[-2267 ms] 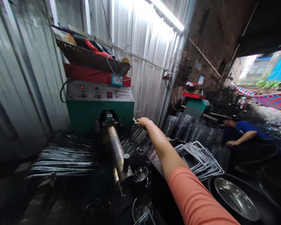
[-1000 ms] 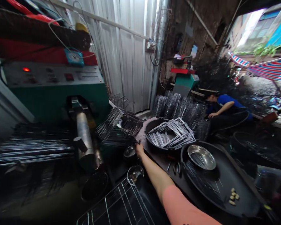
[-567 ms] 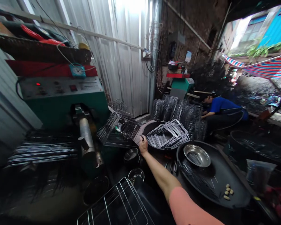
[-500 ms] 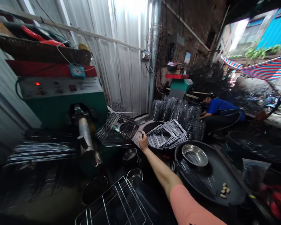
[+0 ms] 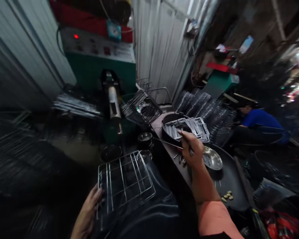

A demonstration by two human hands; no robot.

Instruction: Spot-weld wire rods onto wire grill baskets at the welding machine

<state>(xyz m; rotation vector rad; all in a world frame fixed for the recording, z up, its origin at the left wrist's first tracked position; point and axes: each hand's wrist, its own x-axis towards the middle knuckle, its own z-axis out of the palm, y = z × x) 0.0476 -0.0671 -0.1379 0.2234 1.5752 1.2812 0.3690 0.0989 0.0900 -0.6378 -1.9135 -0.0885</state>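
Note:
At the lower left, my left hand (image 5: 91, 202) is closed round the left edge of a wire rack (image 5: 124, 187) made of thin shiny bars. The rack lies tilted over dark cloth on my lap. Further right, my right hand (image 5: 193, 147) is closed in a pinch, raised in front of the basins. A thin metal rod (image 5: 168, 142) runs leftward from its fingers; motion blur hides its exact shape. Behind that hand is a dark round basin (image 5: 164, 127) with many bent wire frames (image 5: 200, 127) in it.
A green machine (image 5: 99, 66) with a lit red lamp and a projecting arm (image 5: 114, 103) stands ahead. Bundled wire pieces (image 5: 141, 108) lie beside it. A black tray (image 5: 235, 179) holds a steel bowl (image 5: 213, 159) and small pale pieces. A person in blue (image 5: 262, 122) bends over at right.
My right hand has come back from beside the wire bundle and moved right, with a thin rod at its fingers. My left hand has come into view on the rack. The view has tilted down and left.

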